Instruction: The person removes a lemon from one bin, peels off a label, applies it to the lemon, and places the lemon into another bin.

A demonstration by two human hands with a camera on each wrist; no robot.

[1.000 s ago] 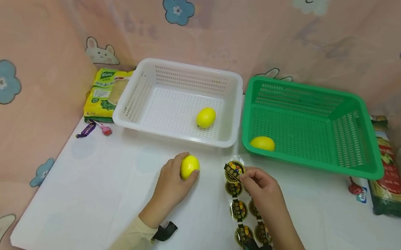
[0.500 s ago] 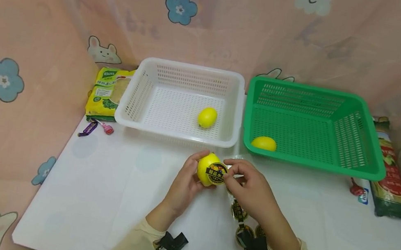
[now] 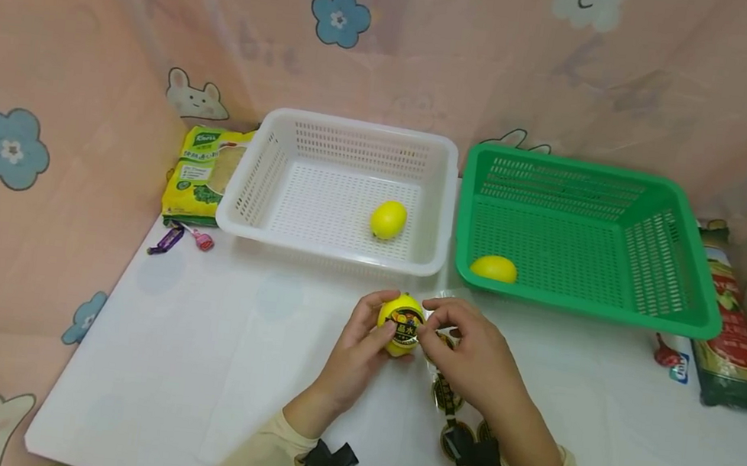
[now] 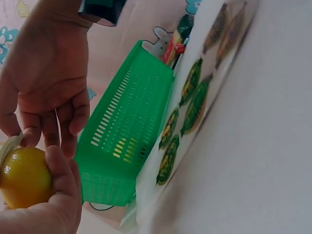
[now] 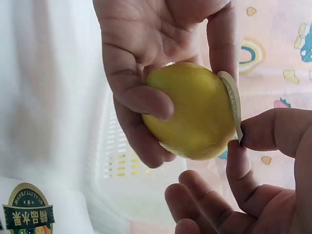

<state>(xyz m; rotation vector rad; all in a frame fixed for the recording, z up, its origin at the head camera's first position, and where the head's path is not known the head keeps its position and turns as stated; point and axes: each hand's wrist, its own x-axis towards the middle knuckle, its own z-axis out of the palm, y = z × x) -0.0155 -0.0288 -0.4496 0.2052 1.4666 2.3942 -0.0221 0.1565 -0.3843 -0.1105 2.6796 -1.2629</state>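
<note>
From the head view, the left hand (image 3: 361,343) curls round a yellow lemon (image 3: 400,323) just above the white tabletop (image 3: 192,366), in front of the gap between the two baskets. The right hand (image 3: 467,347) meets it from the other side, its thumb and forefinger pinching a round black-and-gold sticker (image 3: 406,327) against the fruit's face. A sheet of more stickers (image 3: 448,395) lies on the tabletop under the right wrist. Behind the hands, a white basket (image 3: 350,134) holds one lemon (image 3: 389,219), and a green basket (image 3: 683,245) just beside it holds another lemon (image 3: 494,268) near its front left corner. A yellow-green packet (image 3: 197,171) lies left of the white basket, two small wrapped sweets (image 3: 181,238) in front of it, and a long red-and-green packet (image 3: 731,335) right of the green basket.

In the left wrist view, the thumb and palm of the left hand (image 4: 53,204) wrap the lemon (image 4: 24,178), while the right hand (image 4: 46,97) hangs above it, fingertips at the sticker's edge (image 4: 9,146). The sticker sheet (image 4: 195,102) runs along the tabletop beside the green basket (image 4: 126,131).

In the right wrist view, the left hand (image 5: 146,63) clasps the lemon (image 5: 195,109), and the sticker (image 5: 233,102) stands edge-on at its side, held by the right hand (image 5: 263,165) between thumb and finger. One spare sticker (image 5: 27,212) shows at the lower left.
</note>
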